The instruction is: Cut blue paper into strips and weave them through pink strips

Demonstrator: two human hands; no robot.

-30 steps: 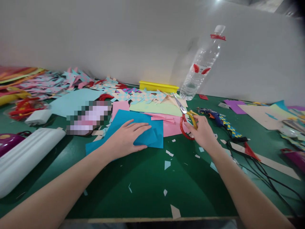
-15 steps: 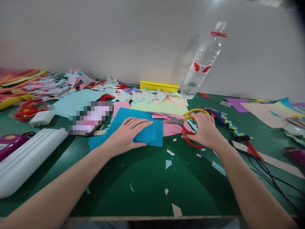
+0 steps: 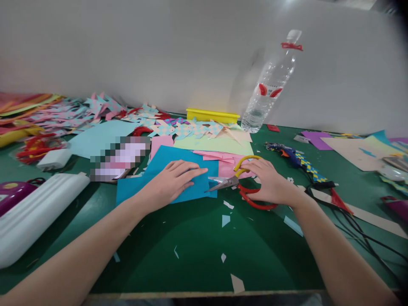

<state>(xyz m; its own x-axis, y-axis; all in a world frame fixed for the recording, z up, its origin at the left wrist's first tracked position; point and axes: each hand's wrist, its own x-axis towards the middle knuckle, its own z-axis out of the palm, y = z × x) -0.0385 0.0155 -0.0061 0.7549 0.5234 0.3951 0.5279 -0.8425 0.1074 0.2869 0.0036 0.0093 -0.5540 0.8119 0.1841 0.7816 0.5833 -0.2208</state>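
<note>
Lying over the flat, bright-blue paper (image 3: 198,187) on the smooth green tabletop (image 3: 191,250) (pinching or merely pressing, I cannot tell), the left hand (image 3: 175,177) risks a nick should the red-and-yellow-handled metal scissors (image 3: 232,181), held open-bladed in the right hand (image 3: 270,180), slip towards it.

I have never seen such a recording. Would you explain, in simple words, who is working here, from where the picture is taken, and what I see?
No machine works here, only a person, bare-handed. One camera, worn on the head, looks forward and down at the green table. The left hand rests on blue paper; whether it also pinches the paper, I cannot tell. The right hand holds scissors, blades open, at the paper's right side. Around them lie pink paper and small scraps; a bottle stands by the wall.
</note>
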